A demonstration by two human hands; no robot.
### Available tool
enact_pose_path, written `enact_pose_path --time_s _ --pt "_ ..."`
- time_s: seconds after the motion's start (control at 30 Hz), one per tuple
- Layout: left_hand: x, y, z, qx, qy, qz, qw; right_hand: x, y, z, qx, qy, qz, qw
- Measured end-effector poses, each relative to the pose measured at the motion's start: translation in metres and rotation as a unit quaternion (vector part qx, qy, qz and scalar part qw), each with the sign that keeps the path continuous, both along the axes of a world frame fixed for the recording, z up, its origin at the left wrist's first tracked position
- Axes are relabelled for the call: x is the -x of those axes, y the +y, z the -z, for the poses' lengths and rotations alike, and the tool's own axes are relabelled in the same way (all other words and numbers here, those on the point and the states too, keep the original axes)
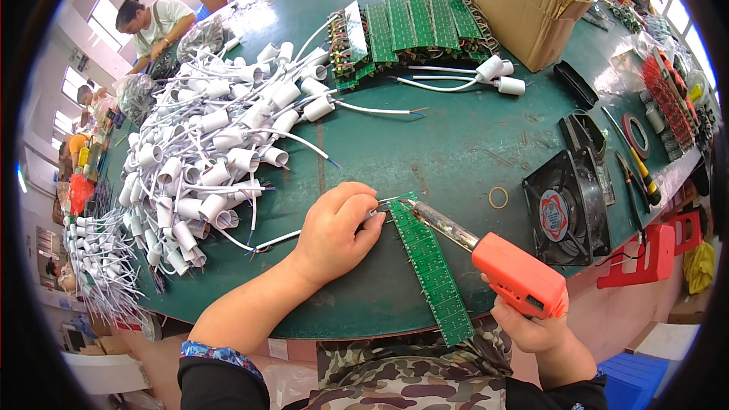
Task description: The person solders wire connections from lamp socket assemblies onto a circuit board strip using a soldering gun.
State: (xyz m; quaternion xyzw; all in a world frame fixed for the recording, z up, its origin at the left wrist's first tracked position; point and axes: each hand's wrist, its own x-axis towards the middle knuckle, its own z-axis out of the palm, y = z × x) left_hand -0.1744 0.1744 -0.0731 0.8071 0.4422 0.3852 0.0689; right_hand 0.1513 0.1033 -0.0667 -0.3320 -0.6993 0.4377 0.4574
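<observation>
My left hand (334,234) is closed in a pinch on a white cable (275,242), whose thin wire ends reach the top end of a long green circuit board strip (434,273). The strip slants across the table's near edge, its lower end over my lap. In my right hand (530,328) is a red soldering gun (518,272), its metal barrel pointing up and left. The gun's tip is at the strip's top end, beside the wire ends. My fingers partly hide the cable.
A big heap of white lamp sockets with cables (228,137) covers the left. Stacked green circuit boards (414,23) and a cardboard box (524,7) stand at the back. To the right are a black fan (566,209), pliers (630,186) and a screwdriver (645,176). Other people work farther off.
</observation>
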Motion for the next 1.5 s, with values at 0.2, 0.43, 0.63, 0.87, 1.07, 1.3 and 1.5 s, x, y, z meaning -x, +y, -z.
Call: enact_pose_path --time_s 0.2,0.43,0.63,0.87,1.07,1.3,1.5 --pt "-0.001 -0.001 -0.001 -0.013 0.013 0.002 1.0 -0.002 -0.002 0.005 -0.02 0.008 0.0 1.0" --pt "-0.005 0.001 -0.001 -0.042 0.047 -0.005 0.998 -0.003 -0.003 0.004 -0.023 -0.015 0.002 1.0" --pt "-0.007 0.003 -0.002 -0.085 0.096 -0.023 0.991 0.0 0.0 0.005 -0.025 -0.022 0.001 0.999" --pt "-0.009 0.005 -0.005 -0.102 0.136 -0.02 0.985 0.003 0.005 0.006 -0.046 -0.032 -0.002 0.998" --pt "-0.011 0.006 -0.004 -0.107 0.154 -0.016 0.982 0.005 0.007 0.002 -0.056 -0.062 -0.003 0.996" --pt "-0.012 0.006 -0.003 -0.109 0.153 -0.024 0.982 0.009 0.006 0.0 -0.012 -0.034 0.008 0.999" --pt "-0.013 0.006 -0.004 -0.108 0.152 -0.024 0.982 0.01 0.006 0.001 -0.02 -0.035 0.01 0.999"
